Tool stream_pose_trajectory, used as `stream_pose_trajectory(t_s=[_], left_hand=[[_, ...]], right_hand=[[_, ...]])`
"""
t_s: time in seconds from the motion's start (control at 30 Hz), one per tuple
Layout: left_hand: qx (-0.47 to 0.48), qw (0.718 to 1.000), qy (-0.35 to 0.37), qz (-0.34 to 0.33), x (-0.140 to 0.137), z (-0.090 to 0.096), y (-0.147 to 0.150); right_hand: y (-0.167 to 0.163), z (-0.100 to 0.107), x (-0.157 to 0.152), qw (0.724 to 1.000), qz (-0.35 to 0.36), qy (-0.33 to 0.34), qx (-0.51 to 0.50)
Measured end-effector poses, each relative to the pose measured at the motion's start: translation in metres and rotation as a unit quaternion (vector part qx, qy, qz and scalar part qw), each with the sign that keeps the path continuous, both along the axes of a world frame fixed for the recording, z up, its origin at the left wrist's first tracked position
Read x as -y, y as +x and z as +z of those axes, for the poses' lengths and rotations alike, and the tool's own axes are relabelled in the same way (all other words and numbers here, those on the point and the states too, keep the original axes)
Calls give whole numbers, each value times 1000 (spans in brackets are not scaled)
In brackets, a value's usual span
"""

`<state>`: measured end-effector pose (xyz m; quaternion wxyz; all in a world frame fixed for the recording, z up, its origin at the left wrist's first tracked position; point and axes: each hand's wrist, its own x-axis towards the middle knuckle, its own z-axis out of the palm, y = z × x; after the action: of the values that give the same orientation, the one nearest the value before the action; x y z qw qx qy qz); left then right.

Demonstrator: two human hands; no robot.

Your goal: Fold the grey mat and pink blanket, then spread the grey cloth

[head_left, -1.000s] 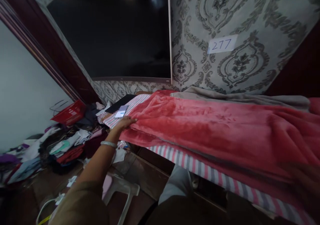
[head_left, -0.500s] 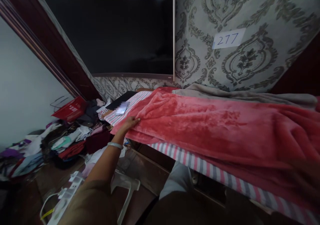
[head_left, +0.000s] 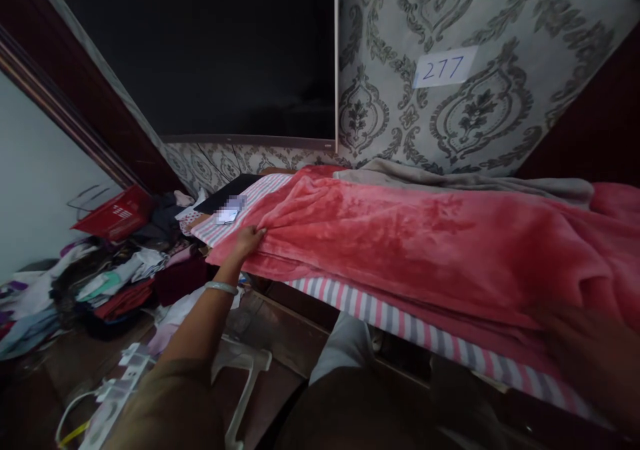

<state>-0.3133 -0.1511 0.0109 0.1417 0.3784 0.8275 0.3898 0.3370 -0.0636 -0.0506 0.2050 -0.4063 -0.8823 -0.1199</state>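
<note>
A plush red-pink blanket (head_left: 390,237) lies spread in a long folded strip over a table covered by a striped cloth (head_left: 380,310). At its left end, my left hand (head_left: 250,240) pinches the blanket's edge between thumb and fingers, pulling creases into it. My right hand (head_left: 580,343), dark and smeared by motion, rests at the near edge of the blanket on the right; its fingers cannot be made out. Behind the blanket a grey-beige cloth (head_left: 450,180) runs along the wall. Beyond my left hand lies a phone (head_left: 228,216) with a lit screen.
A dark flat panel (head_left: 227,193) lies at the table's far left. Piled clothes (head_left: 130,277) and a red basket (head_left: 117,213) stand on the left. A power strip (head_left: 117,397) and a pale plastic stool (head_left: 247,363) are below. A large television (head_left: 210,57) hangs above.
The view has shifted slightly right. My right hand has come further into view over the blanket's near right edge. My left hand keeps its hold on the blanket's left end.
</note>
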Motion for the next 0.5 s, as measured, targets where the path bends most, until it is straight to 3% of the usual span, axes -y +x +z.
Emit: stream_pose_trajectory(t_s=[0.17, 0.3, 0.5], left_hand=[[-31, 999, -2, 11, -5, 2, 5], [-53, 998, -10, 13, -7, 6, 8], [-116, 992, -52, 26, -15, 15, 8]], right_hand=[[-17, 8, 11, 1000, -10, 6, 2], [-25, 4, 19, 999, 22, -24, -7], [-33, 4, 25, 999, 0, -32, -9]])
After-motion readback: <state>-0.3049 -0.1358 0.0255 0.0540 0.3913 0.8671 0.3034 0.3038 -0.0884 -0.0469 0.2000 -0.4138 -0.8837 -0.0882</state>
